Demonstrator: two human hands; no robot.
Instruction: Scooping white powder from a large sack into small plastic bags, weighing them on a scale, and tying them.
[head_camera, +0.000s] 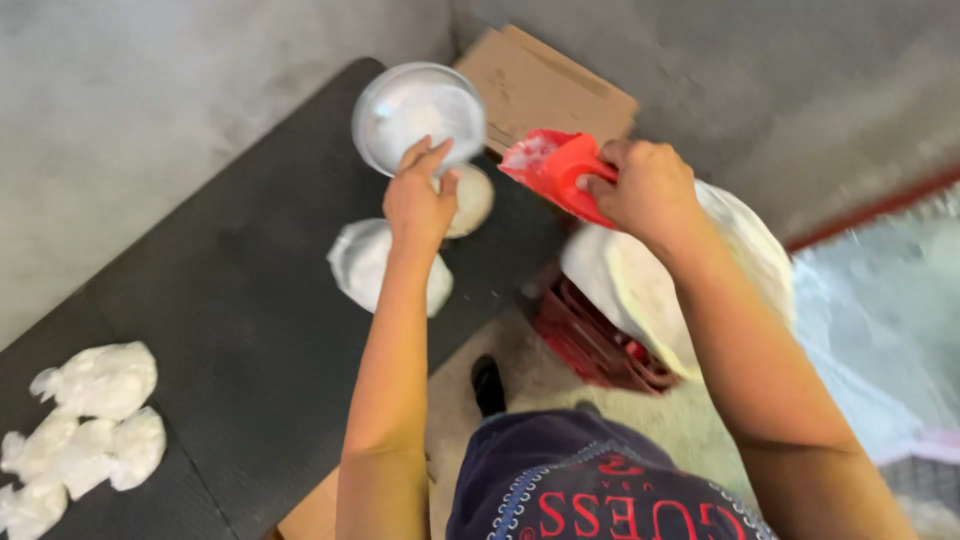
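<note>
The metal bowl (418, 118) of white powder sat near the bench's (230, 300) far edge; light, stiff and slippery, best pinched at the rim, where my left hand (418, 200) touched it, fingers loosely closed. My right hand (648, 188) gripped a red scoop (555, 165).

bowl (418, 115): shiny metal, powder-dusted | scoop (555, 168): glossy red plastic | mat (240, 300): dark, matt, finely textured, perhaps rubber | tied bags (85, 425): thin clear plastic, crinkled | crate (590, 345): red plastic | cardboard (545, 85): matt brown | floor (120, 100): rough grey concrete
</note>
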